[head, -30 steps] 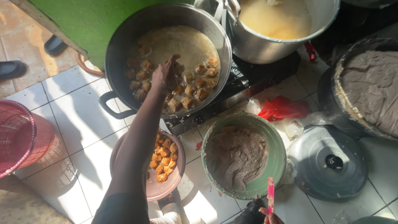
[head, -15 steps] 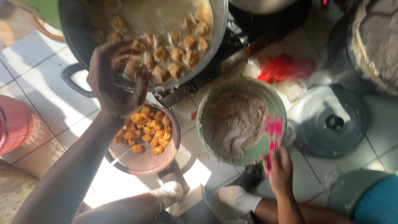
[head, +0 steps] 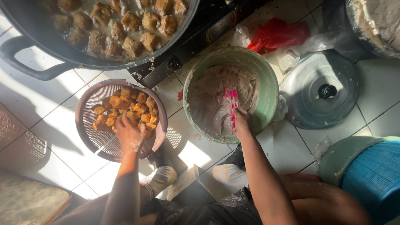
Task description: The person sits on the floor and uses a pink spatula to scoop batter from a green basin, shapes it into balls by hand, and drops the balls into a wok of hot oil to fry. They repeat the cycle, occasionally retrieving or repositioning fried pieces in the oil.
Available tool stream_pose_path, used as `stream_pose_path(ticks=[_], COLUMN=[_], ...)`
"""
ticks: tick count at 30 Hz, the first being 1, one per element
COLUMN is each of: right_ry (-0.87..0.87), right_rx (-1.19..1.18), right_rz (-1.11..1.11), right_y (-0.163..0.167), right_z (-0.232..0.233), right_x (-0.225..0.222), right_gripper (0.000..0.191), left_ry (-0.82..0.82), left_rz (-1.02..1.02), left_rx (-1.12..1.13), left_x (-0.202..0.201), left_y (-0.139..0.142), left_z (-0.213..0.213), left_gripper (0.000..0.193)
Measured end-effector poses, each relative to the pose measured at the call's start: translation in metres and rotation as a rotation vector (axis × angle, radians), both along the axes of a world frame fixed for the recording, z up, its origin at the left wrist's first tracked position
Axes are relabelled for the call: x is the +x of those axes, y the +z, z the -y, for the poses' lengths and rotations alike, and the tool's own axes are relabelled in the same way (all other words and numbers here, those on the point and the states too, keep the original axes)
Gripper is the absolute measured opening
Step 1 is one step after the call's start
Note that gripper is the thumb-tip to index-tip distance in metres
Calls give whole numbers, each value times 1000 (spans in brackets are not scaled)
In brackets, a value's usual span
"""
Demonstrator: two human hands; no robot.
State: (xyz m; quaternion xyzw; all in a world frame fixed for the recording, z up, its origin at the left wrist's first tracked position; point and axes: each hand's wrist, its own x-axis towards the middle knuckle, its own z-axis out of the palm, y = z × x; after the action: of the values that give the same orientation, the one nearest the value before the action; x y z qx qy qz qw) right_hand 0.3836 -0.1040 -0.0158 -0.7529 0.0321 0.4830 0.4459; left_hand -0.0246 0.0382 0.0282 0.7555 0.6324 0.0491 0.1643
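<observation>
Fried tofu puffs (head: pixel 125 110), judged light and soft, are pinched by left hand (head: pixel 128 134) fingers inside a colander (head: pixel 89 143); a pink spatula (head: pixel 232 104) is gripped by the right hand (head: pixel 241 121) in a green bowl (head: pixel 268 89).

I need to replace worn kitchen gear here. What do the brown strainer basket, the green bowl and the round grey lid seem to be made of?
Strainer basket: probably plastic, matte brown, with a moulded fine mesh and thick rim. Green bowl: likely plastic too, dull pale green, smeared with paste. Round lid: looks like thin metal, perhaps aluminium, with a soft grey sheen and a black knob.
</observation>
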Motion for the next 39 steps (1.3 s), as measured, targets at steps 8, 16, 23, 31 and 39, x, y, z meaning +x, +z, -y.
stream_pose_path(ticks=[8, 16, 23, 31, 39], right_ry=[-129, -171, -112, -9, 135], right_rx=[128, 250, 376, 602, 617], right_rz=[4, 53, 73, 47, 28], right_y=[-27, -36, -14, 58, 166], right_z=[-41, -72, -73, -69, -19], right_x=[-9, -6, -8, 23, 16], right_gripper=[11, 12, 16, 18, 13], left_ry=[206, 380, 369, 170, 213], left_rz=[35, 146, 201, 90, 470], left_rx=[-308, -321, -207, -203, -55], left_x=[1, -18, -46, -52, 23], left_y=[-7, -17, -52, -45, -3], left_z=[34, 35, 38, 22, -7], left_gripper=[74, 48, 50, 32, 27])
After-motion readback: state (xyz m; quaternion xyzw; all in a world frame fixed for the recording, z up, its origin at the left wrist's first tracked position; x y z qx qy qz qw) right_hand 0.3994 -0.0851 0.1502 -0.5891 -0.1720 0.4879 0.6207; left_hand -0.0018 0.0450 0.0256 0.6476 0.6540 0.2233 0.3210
